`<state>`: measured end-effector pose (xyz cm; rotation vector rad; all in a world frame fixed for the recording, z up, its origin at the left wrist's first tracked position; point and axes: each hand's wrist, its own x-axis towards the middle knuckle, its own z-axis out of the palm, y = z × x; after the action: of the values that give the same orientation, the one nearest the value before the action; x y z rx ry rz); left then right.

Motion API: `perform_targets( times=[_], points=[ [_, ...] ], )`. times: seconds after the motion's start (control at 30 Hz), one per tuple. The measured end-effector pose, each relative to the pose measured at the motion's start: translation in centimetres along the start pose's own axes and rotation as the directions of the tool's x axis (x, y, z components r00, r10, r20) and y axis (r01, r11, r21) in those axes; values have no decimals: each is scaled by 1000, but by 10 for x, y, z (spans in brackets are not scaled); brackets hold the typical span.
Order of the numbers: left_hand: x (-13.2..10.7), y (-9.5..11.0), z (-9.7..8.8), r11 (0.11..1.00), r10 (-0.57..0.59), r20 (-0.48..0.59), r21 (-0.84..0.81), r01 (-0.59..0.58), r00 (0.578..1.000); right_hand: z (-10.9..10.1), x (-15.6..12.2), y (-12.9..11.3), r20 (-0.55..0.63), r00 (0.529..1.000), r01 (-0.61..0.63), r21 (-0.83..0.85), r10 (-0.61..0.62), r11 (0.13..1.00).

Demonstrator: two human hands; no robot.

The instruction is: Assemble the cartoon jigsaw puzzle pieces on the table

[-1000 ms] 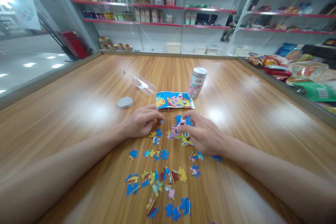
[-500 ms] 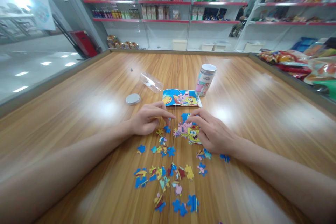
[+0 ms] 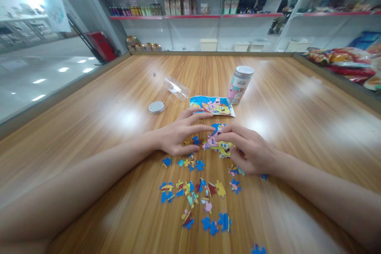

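Observation:
My left hand [image 3: 186, 133] is spread over the puzzle, fingers stretched to the right and thumb apart from them. Its upper fingers overlap the lower edge of the picture sheet [image 3: 218, 105]; the index fingertip reaches the joined puzzle section [image 3: 212, 141], which shows a pink figure and a yellow one. My right hand [image 3: 251, 149] rests at that section's right side. Its fingers are bent, with a gap between index finger and thumb, and they cover part of the section. Loose puzzle pieces [image 3: 166, 192] lie below both hands, some partly hidden under them.
Beyond the hands stand a printed can [image 3: 240, 85], a clear plastic bottle-like container [image 3: 177, 88] on its side and a round silver lid [image 3: 156, 107]. A raised rim [image 3: 208, 53] edges the wooden table. Stocked shelves and a person [image 3: 281, 12] are behind; packets [image 3: 342, 63] lie at right.
My left hand has moved up and right, its fingers spreading toward the joined section and over the sheet's edge. My right hand stays by the section. The view has shifted slightly.

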<state>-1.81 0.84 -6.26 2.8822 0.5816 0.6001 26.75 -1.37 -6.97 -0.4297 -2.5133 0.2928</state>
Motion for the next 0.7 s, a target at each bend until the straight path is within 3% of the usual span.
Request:
perform_targets(
  times=[0.1,0.37,0.57,0.7],
  points=[
    [1,0,0,1000,6,25,5,-6,1000,1,2,-6,19,999,51,-8,-51,999],
    [0,0,0,999,6,45,-35,-4,999,0,-1,3,-116,993,-38,-103,26,994],
    [1,-1,1,998,11,28,-57,-9,1000,5,2,-18,-56,992,108,-133,-116,985],
    [0,-1,1,998,6,24,-64,-4,1000,8,2,-19,-50,985,148,-224,-163,963]
  ],
)
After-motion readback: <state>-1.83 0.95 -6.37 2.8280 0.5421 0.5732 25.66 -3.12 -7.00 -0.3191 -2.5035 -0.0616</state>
